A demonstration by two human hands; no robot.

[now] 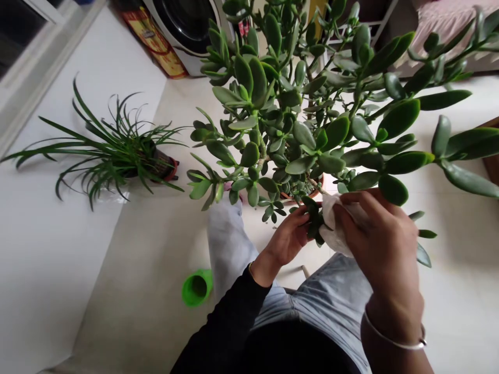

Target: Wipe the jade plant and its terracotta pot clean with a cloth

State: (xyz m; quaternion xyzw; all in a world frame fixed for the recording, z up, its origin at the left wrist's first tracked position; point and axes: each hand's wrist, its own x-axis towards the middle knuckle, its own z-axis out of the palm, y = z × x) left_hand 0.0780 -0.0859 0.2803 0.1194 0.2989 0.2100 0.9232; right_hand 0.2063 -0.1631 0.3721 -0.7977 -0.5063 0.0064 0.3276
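Pale floor [156,244] lies beneath a potted jade plant [268,109], standing directly ahead of the person's legs. Right hand [380,244]: fingers closed, pinching a white tissue [335,226] against a leaf cluster [315,223] on the jade plant's lower front. Left hand [286,236]: fingers curled, gripping the same cluster from the near side. Silver bangle [393,337] on right wrist. Left of the jade plant: a potted grassy plant [117,156] and, nearer the person, a green plastic cup [197,287]. Beyond the jade plant: a front-loading washing machine [183,26].
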